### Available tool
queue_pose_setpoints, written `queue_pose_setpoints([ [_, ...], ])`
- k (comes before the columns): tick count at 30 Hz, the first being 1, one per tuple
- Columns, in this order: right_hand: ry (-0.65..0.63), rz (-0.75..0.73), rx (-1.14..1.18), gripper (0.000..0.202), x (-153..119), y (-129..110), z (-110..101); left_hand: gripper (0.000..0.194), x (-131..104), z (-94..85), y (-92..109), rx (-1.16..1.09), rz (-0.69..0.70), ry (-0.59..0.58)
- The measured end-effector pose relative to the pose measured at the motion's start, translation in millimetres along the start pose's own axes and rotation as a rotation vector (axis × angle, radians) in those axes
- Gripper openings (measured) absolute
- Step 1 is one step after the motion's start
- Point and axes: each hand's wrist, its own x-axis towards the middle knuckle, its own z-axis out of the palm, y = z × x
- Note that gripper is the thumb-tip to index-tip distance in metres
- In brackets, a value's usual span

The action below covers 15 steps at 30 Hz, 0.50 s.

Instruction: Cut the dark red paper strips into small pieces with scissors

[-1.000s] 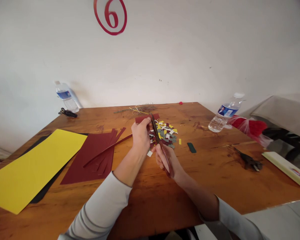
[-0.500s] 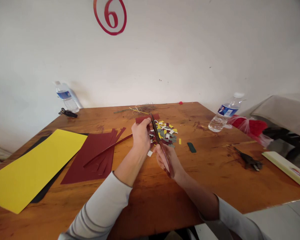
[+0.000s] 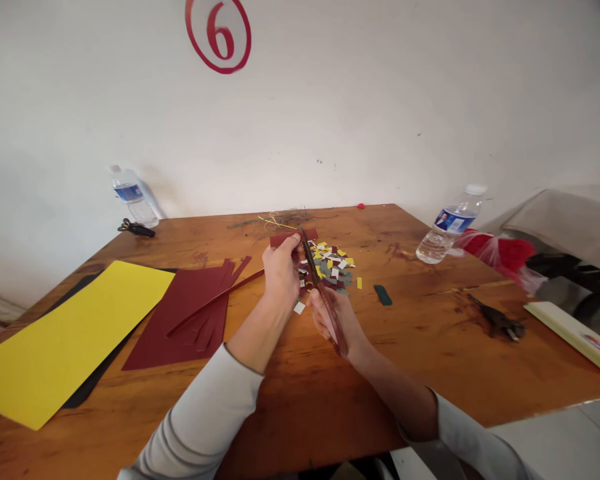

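My left hand (image 3: 281, 270) is closed on a thin dark red paper strip (image 3: 230, 291), whose long tail trails left over a dark red sheet. Scissors with reddish-brown handles (image 3: 331, 308) are gripped in my right hand (image 3: 341, 320). Their dark blades point away from me, close beside the fingertips of my left hand. Beneath and to the right of the blades lies a heap of small paper pieces (image 3: 336, 265) in white, yellow, grey and dark red. A wider dark red paper piece (image 3: 281, 239) lies just behind my left hand.
On the left are a yellow sheet (image 3: 75, 340), a dark red sheet (image 3: 155, 333) with loose strips, black-handled scissors (image 3: 136, 229) and a water bottle (image 3: 134, 197). Pliers (image 3: 500, 321), another bottle (image 3: 450, 227), a pale box (image 3: 573, 337) and a dark green piece (image 3: 383, 295) lie right.
The scissors' handles and blades look slightly closer together. Both hands stay in nearly the same place, and the view has shifted very slightly.
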Motion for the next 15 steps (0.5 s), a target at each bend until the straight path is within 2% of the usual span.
queue_pose_setpoints([
  [6,-0.050,-0.069,-0.042,0.066,-3.4,0.0,0.8,0.018,-0.8,0.4,1.5,0.030,0.013,0.024],
  [11,-0.035,-0.044,-0.034,0.073,-3.4,-1.7,1.3,0.018,-1.6,2.0,1.4,0.019,0.014,0.032],
  [15,-0.039,-0.024,0.010,0.071,-2.0,-1.9,1.0,0.018,-1.0,2.1,0.4,0.015,0.022,0.020],
])
